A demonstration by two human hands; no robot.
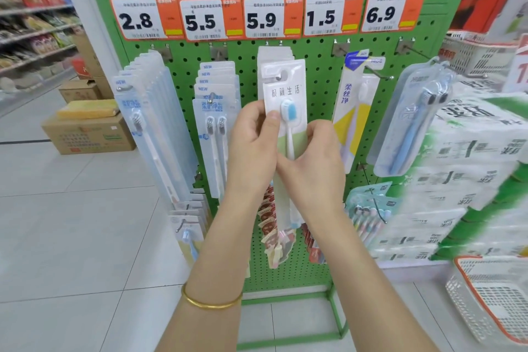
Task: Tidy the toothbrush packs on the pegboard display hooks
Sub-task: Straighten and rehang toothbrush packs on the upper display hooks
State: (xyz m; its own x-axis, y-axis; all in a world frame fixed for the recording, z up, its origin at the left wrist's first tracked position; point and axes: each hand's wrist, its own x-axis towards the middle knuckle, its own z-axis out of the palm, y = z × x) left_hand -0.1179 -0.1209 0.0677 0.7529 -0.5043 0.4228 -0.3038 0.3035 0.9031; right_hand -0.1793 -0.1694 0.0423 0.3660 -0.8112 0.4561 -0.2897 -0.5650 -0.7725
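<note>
Left hand [251,134] pinches the white toothbrush pack [285,86] by one edge, thumb on its front; right hand [311,157] grips the opposite edge, slightly lower. The pack stands upright between them, its hang hole [281,76] above both hands, nearer the left, against the green pegboard [320,80]

The pegboard [320,71] is bright green, dotted with a regular grid of dark holes. The price tags [137,20] are white with bold black digits, each beside an orange panel with a small yellow strip. The centre toothbrush pack [285,86] is white with grey characters and a pale green lower band; its brush head is white and blue. The neighbouring pack [350,111] is white with a yellow wedge and a blue top. The bangle [211,302] is gold, the floor [71,237] pale grey tile, the basket [485,297] white mesh with an orange rim.
</note>
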